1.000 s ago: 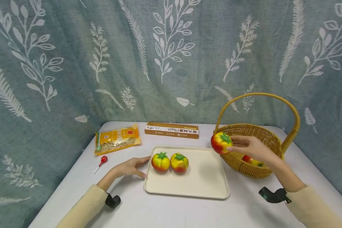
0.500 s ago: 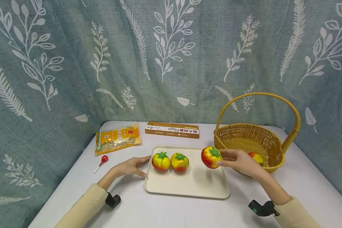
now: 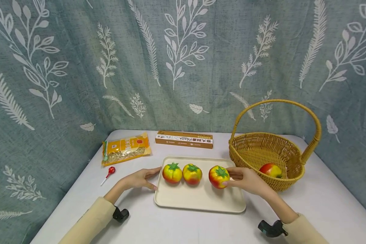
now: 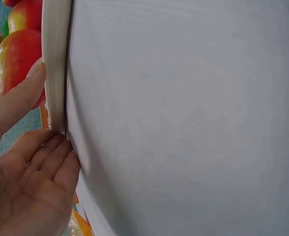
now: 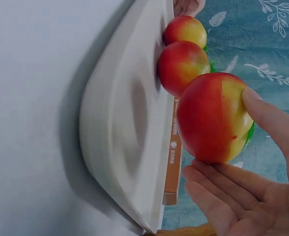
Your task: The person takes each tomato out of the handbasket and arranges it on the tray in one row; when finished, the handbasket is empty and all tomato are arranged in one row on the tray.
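My right hand [image 3: 246, 179] holds a red-and-yellow fruit [image 3: 217, 177] with a green leafy top between thumb and fingers. In the right wrist view this fruit [image 5: 210, 118] hangs over the cream tray [image 5: 97, 118], apart from its floor, its shadow below. Two similar fruits, a left one [image 3: 172, 174] and a right one [image 3: 192, 175], sit side by side on the tray's left part. At the left rim of the tray [image 3: 198, 206] rests my left hand [image 3: 138, 179], thumb and fingers spread apart along the edge. The left wrist view shows its thumb [image 4: 23, 101] touching the rim.
A wicker basket [image 3: 241, 159] with a tall handle stands right of the tray, another red-and-yellow fruit [image 3: 270, 170] inside. Behind the tray lies a pasta box [image 3: 184, 139]. A yellow food packet [image 3: 126, 149] and a red lollipop [image 3: 111, 170] lie at the left.
My right hand has carried the fruit from beside the basket leftward and down over the tray's right part. The left hand and the two fruits on the tray stay put.
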Motion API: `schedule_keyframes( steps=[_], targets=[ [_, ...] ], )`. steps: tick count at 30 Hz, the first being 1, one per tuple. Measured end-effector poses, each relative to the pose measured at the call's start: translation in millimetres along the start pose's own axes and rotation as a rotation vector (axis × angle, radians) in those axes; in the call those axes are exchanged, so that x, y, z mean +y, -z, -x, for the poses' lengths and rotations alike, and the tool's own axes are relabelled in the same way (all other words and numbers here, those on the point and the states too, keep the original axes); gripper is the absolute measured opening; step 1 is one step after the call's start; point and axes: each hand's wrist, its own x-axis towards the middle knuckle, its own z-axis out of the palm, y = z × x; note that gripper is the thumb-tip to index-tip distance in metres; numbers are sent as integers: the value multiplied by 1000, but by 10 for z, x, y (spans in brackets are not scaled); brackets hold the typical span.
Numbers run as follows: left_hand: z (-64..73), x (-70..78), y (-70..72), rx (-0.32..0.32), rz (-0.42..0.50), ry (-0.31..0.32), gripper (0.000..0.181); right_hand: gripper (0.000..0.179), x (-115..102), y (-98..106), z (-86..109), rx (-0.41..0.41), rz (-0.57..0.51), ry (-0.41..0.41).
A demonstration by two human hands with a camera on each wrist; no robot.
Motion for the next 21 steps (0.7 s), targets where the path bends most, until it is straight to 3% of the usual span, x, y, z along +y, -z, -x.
schedule_keyframes(
  steps=[21],
  targets=[
    [-2,-6,-4,-5,13,-8,85,63,96,-277,-230,50,132,12]
  ],
)
